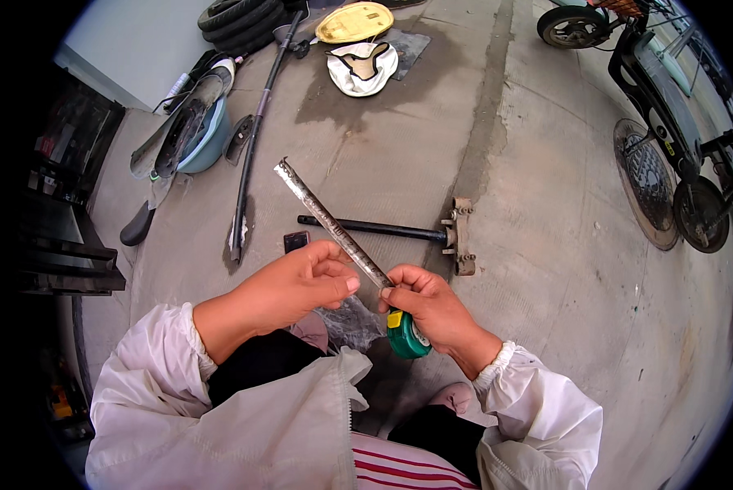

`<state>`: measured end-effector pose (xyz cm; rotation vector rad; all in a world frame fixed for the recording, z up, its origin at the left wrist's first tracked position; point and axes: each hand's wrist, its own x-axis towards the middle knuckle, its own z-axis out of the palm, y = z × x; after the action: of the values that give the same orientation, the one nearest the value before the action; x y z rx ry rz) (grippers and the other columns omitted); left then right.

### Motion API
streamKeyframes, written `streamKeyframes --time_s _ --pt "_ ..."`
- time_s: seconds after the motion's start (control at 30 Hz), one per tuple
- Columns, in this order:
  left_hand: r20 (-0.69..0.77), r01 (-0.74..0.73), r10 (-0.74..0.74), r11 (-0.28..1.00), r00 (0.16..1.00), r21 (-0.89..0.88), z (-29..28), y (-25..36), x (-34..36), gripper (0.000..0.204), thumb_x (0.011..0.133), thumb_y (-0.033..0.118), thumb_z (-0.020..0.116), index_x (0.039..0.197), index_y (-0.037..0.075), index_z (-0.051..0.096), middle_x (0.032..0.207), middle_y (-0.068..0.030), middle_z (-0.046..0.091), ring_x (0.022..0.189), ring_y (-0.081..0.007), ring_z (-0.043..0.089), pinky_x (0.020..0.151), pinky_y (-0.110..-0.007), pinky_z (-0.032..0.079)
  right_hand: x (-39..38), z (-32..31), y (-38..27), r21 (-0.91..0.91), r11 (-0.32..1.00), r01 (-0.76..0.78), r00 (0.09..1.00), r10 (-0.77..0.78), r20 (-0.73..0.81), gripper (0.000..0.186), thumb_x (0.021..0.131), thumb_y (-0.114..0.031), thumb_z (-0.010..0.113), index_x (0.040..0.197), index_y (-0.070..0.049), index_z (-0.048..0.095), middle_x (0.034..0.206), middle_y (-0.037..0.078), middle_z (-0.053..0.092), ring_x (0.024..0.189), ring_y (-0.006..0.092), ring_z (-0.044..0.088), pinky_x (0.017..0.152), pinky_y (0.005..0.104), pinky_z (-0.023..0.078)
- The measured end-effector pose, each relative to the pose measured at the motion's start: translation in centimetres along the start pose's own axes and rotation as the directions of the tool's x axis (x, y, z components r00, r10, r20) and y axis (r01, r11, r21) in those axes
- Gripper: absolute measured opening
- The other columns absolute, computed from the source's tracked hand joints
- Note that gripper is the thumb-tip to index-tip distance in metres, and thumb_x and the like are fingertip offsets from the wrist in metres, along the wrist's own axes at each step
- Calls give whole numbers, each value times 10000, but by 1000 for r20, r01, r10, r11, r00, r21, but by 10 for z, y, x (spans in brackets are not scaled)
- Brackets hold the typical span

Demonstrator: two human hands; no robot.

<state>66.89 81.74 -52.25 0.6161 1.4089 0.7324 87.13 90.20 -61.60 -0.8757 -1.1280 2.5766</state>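
Green tape measure (406, 336) gripped in our right hand (432, 306), we had its blade (332, 223) out toward eleven o'clock, our left hand (289, 282) half-open close by at nine!

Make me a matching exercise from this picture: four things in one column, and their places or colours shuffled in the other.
Things:
1. Tape measure
2. Basin
3. Manhole cover
4. Tyres

Places or colours:
A. Light blue
B. Stacked near the pale wall
C. Held in the right hand
D. Beside a small black wheel, at the picture's right

Right pairs: 1-C, 2-A, 3-D, 4-B.
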Motion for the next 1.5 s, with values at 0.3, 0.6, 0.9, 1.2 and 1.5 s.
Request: streamKeyframes --time_s 0.3,0.6,0.9,1.2,1.5 --pt "3 -158 168 921 986 357 14 21 -26 257 956 137 632 1166 -7 593 1001 -66 677 900 -116 616 810 -276 502 -27 -153 77 83 996 27 891 14 -454 49 915 -79 576 889 -47 602 792 61 657 676 139 601 651 265 498" --pt "-226 -278 324 937 919 210 4 19 -26 126 969 138 623 931 21 597 852 -31 661 782 -79 600 713 -229 471 -39 -242 89 86 996 -25 794 73 -604 66 886 -81 573 871 -19 592 800 100 656 701 194 619 676 302 507" --pt "-235 -228 305 924 923 306 22 22 -16 135 959 142 638 905 26 596 790 -29 650 717 -77 587 674 -222 473 -25 -258 99 138 990 -8 808 88 -583 73 847 -65 605 879 -11 642 802 76 646 711 170 608 671 293 501" --pt "-313 -188 331 892 890 410 15 15 -8 186 984 183 597 914 11 608 749 -44 639 655 -86 559 622 -223 442 2 -276 106 276 961 34 839 123 -530 94 842 -80 614 874 4 645 810 88 645 723 175 606 672 299 503" --pt "-370 -89 295 871 881 483 17 10 -6 202 987 198 594 935 5 620 740 -44 633 659 -92 562 626 -227 437 14 -288 120 475 879 -46 926 216 -309 115 863 -119 598 893 -11 622 808 131 664 701 226 639 633 335 546"
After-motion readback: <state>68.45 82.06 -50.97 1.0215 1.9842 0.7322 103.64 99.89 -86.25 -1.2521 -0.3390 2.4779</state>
